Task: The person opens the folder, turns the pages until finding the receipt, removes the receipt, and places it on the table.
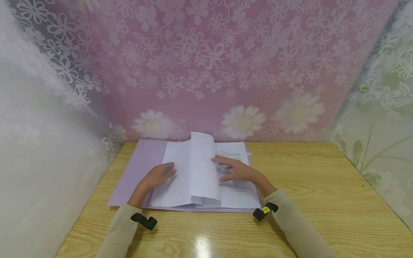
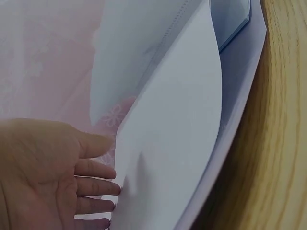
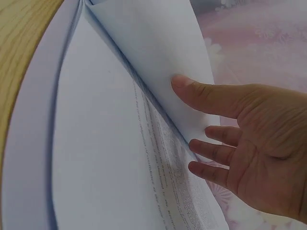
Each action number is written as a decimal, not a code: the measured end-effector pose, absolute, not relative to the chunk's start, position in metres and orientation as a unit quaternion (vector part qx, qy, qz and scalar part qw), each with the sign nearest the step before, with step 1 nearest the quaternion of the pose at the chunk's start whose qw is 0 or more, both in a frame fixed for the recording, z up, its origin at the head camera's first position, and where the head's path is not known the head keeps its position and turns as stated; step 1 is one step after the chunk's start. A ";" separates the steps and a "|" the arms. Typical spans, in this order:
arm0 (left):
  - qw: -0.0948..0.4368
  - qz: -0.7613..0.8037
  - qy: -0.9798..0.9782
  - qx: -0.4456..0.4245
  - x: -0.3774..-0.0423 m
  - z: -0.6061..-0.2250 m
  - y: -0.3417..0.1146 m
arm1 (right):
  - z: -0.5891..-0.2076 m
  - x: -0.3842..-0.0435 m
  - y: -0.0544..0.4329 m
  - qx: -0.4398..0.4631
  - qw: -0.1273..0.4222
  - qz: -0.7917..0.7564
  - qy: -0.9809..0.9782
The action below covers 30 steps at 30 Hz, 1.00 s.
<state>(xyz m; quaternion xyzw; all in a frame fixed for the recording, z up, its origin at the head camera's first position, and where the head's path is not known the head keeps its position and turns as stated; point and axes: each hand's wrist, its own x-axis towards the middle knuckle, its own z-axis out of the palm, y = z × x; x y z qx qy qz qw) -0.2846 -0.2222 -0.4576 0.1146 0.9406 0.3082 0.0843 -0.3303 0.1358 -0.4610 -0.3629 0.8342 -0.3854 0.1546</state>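
Note:
A lilac folder [image 1: 146, 157] lies opened flat on the table, with white sheets on both sides. Near its middle a loose white sheet [image 1: 203, 165] stands up and curves over toward the right. The right hand [image 1: 237, 170] is at that sheet's right side, fingers spread and fairly straight, above a printed page [image 1: 237, 197]; no firm grip shows in the right wrist view, where the thumb [image 3: 184, 82] lies against the raised sheet. Over the left-hand pages [image 1: 174, 168] hovers or rests the left hand [image 1: 159, 175]; its fingers [image 2: 98, 187] are extended beside a paper's edge, holding nothing.
The folder sits on a wooden table [image 1: 322, 186], close to its back edge. Behind it hangs a pink flowered curtain [image 1: 200, 89], with pale curtains at left [image 1: 42, 150] and right [image 1: 384, 143]. A small white tab [image 1: 249, 154] sticks out at the folder's right.

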 end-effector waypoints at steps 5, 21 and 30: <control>0.092 0.339 0.932 0.085 -0.282 -0.454 -0.218 | -0.460 -0.326 0.131 -0.363 0.144 -0.365 0.845; 0.107 0.286 0.949 0.079 -0.274 -0.455 -0.201 | -0.461 -0.319 0.117 -0.369 0.121 -0.335 0.858; 0.074 0.232 0.965 0.094 -0.274 -0.460 -0.196 | -0.461 -0.313 0.105 -0.367 0.117 -0.339 0.858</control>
